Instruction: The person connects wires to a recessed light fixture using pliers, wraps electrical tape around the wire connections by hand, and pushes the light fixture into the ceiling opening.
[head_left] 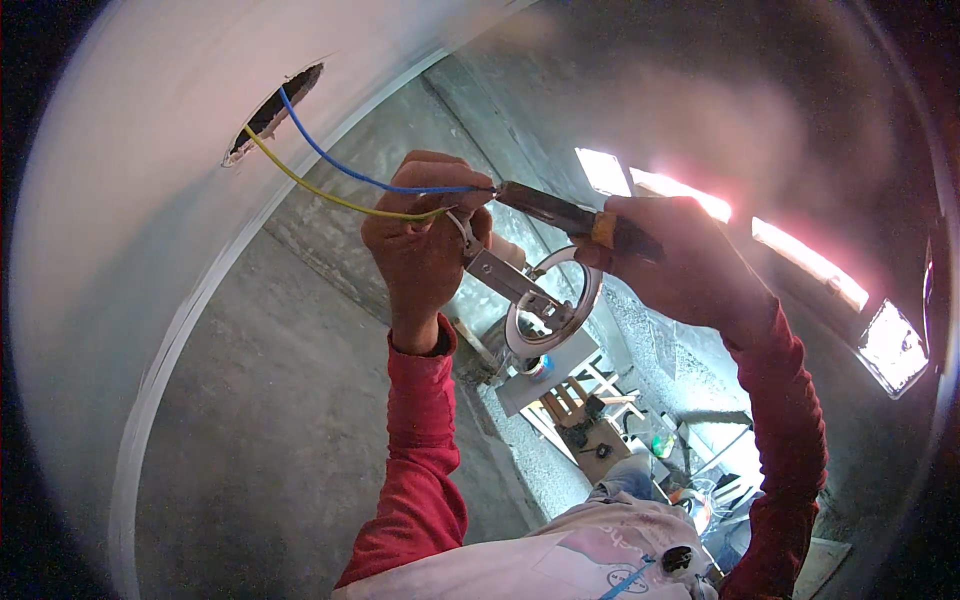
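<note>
A blue wire [345, 170] and a yellow wire [315, 187] come out of a ragged hole [268, 118] in the white ceiling panel. My left hand [420, 250] is closed around them near their ends. Pliers [545, 207] with dark and yellow handles are gripped in my right hand [690, 265]. Their jaws meet the end of the blue wire at my left fingertips. Below my left hand hangs a round light fixture with a white ring [592, 300] and a metal bracket [505, 278]. A short white lead from it runs up into my left fingers, which hide where it ends.
Bright window openings [810, 265] line the right side. Far below are a grey board [515, 393] with a small can [538, 367] on it, wooden pieces [570, 400] and scattered tools and materials. A bare grey wall [300, 400] stands to the left.
</note>
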